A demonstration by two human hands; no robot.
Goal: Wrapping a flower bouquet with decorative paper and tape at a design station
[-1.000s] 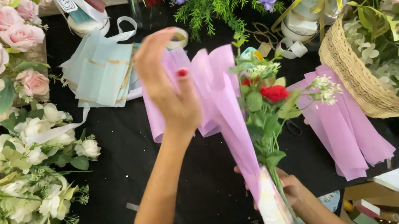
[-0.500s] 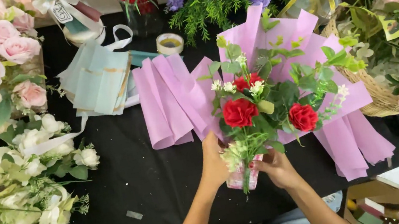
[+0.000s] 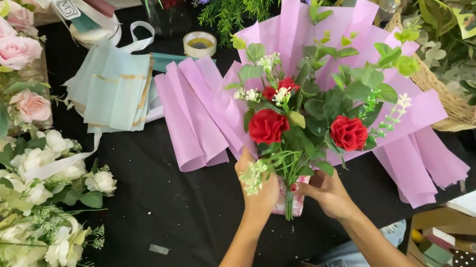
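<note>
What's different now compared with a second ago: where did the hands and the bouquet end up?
The left hand came down from the raised pink wrapping paper to grip the bouquet at its base beside the right hand. The bouquet tipped forward, so its red roses now face the camera. The folded pink sheets, tape roll and black table are unchanged.

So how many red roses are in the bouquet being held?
3 show. One red rose sits left of centre, another lower right, and a smaller one behind, partly covered by white sprigs. The leaves may hide others.
</note>
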